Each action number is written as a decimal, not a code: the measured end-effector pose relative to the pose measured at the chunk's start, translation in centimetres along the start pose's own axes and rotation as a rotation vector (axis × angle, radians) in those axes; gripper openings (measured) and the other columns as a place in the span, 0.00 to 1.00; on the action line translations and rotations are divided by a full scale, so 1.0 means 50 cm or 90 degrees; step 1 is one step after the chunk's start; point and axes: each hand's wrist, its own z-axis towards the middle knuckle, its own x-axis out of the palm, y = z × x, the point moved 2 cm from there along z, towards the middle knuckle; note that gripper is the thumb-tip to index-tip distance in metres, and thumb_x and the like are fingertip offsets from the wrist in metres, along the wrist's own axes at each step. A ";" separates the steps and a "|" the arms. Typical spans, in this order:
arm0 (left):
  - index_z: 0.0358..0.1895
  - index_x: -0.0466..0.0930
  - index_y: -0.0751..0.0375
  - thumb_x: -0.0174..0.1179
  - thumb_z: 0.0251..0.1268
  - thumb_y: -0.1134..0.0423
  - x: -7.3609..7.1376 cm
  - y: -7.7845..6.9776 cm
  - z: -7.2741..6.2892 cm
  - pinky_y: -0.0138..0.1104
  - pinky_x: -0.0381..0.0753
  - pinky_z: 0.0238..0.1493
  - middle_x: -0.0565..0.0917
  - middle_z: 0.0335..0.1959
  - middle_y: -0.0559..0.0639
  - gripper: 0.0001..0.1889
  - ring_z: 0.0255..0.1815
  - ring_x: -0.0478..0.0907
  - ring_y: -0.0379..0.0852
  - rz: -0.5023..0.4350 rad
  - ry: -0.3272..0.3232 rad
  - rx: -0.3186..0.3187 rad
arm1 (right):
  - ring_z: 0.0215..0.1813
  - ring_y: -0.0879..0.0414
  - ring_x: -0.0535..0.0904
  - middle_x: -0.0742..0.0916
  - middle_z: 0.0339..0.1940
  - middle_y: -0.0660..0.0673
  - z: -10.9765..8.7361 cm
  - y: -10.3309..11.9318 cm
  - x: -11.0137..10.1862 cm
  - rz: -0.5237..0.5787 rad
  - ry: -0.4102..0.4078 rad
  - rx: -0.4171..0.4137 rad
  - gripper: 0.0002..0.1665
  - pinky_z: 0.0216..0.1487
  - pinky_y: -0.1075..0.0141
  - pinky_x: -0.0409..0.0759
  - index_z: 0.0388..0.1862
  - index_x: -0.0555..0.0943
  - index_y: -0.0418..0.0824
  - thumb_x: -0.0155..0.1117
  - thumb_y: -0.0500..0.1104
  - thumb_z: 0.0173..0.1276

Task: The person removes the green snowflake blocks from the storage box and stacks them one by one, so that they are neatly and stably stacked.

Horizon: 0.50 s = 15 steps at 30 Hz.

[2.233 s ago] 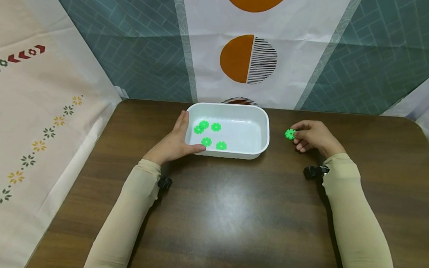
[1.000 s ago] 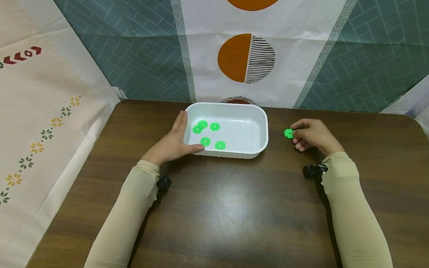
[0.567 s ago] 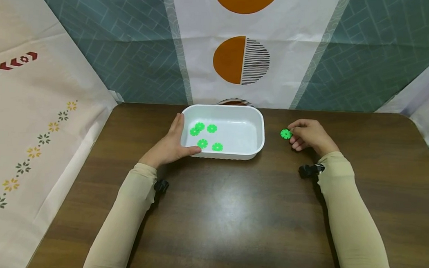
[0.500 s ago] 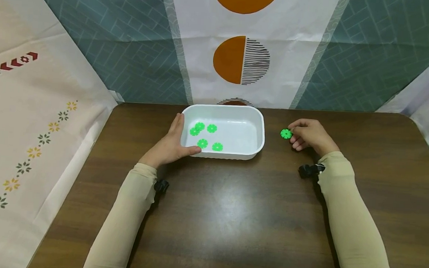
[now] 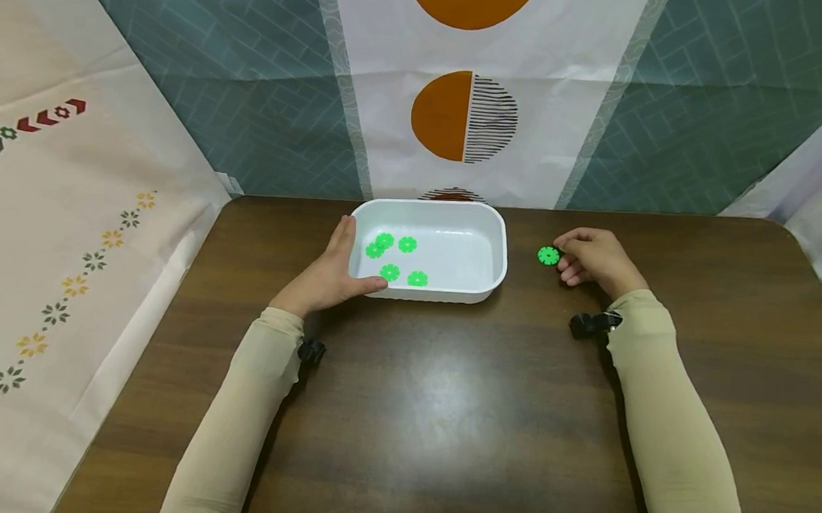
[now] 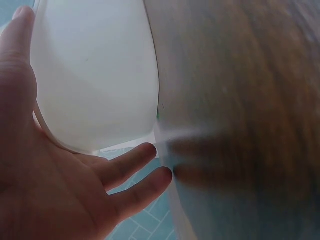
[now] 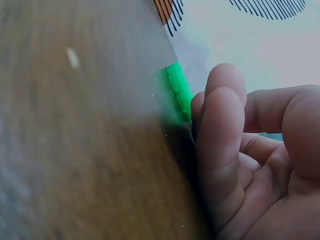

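My left hand (image 5: 328, 279) grips the left end of a white plastic tray (image 5: 459, 297), with the thumb at the front rim and the fingers along the end wall. The left wrist view shows the tray's outer side (image 6: 95, 65) between thumb and fingers. Several flat green notched discs (image 5: 408, 244) lie at the tray's left part, two overlapping. To the right of the tray, another green notched disc (image 5: 548, 255) rests on the table. My right hand (image 5: 597, 262) is beside it, fingers loosely curled; in the right wrist view the fingertips are close against the disc (image 7: 179, 90).
The brown wooden table (image 5: 436, 431) reaches back to a wall cloth (image 5: 400, 91) with orange circles. A pale patterned cloth (image 5: 81, 330) hangs at the left. Small black wrist cameras (image 5: 594, 325) sit under both wrists.
The right fingers have drawn slightly right, off the green disc, whose whole outline now shows. Disc and tray have kept their places; the head view has shifted a little.
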 end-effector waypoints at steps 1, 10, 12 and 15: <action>0.80 0.21 0.54 0.68 0.56 0.32 0.000 0.000 0.000 0.51 0.56 0.73 0.26 0.82 0.53 0.69 0.81 0.42 0.57 -0.001 -0.001 0.002 | 0.22 0.57 0.80 0.82 0.25 0.45 0.000 0.000 -0.001 0.005 -0.002 0.000 0.21 0.28 0.64 0.83 0.62 0.72 0.29 0.52 0.44 0.81; 0.81 0.21 0.54 0.67 0.55 0.31 0.010 0.000 0.005 0.50 0.54 0.74 0.25 0.82 0.49 0.69 0.81 0.39 0.55 -0.017 0.000 0.013 | 0.23 0.58 0.80 0.83 0.27 0.46 -0.019 -0.003 -0.006 0.012 0.012 -0.006 0.22 0.30 0.65 0.83 0.63 0.71 0.28 0.52 0.44 0.81; 0.81 0.22 0.54 0.68 0.55 0.31 0.008 0.000 0.003 0.50 0.55 0.74 0.26 0.82 0.51 0.69 0.81 0.42 0.56 -0.018 -0.004 0.008 | 0.23 0.58 0.80 0.83 0.26 0.46 -0.020 0.002 -0.003 0.014 0.020 -0.009 0.22 0.30 0.65 0.83 0.64 0.70 0.28 0.51 0.43 0.82; 0.81 0.22 0.54 0.68 0.55 0.32 0.004 0.000 -0.003 0.50 0.56 0.73 0.27 0.82 0.51 0.69 0.80 0.44 0.57 -0.023 -0.010 0.003 | 0.23 0.58 0.80 0.83 0.26 0.47 -0.017 0.012 -0.002 0.013 0.019 -0.024 0.22 0.30 0.65 0.83 0.65 0.70 0.28 0.51 0.43 0.82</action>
